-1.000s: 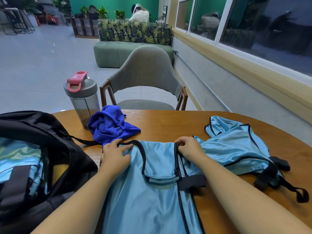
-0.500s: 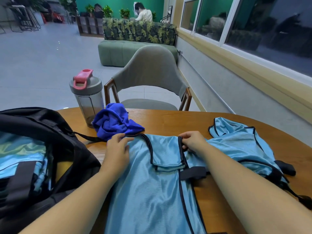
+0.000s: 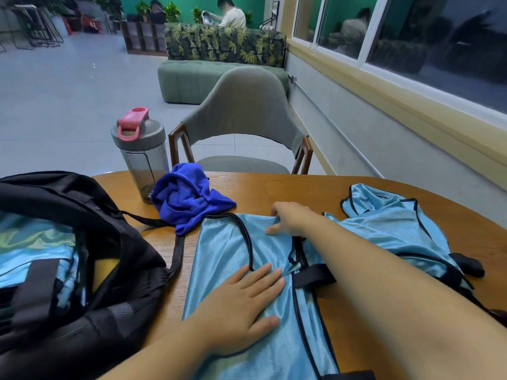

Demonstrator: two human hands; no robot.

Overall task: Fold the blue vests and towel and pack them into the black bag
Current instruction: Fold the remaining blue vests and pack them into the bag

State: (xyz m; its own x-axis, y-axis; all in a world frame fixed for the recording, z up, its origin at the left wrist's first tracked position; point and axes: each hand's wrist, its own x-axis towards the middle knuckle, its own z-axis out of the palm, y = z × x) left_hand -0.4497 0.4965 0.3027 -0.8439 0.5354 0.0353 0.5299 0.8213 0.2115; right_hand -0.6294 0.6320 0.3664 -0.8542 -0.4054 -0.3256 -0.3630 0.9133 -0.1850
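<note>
Left hand (image 3: 244, 305) lying flat, fingers spread, pressing vest (image 3: 236, 270) onto table (image 3: 274, 187). Right hand (image 3: 290, 218) pinching vest's top edge. Towel (image 3: 186, 198) sitting just beyond; bag (image 3: 82, 215) gaping left; second vest (image 3: 397, 223) lying right.

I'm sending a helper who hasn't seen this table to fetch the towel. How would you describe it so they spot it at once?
On the round wooden table, look at the far side, just right of the grey shaker bottle with the pink lid. The towel lies crumpled there; it is deep royal blue and plain, unlike the pale, shiny, black-trimmed vests.
</note>
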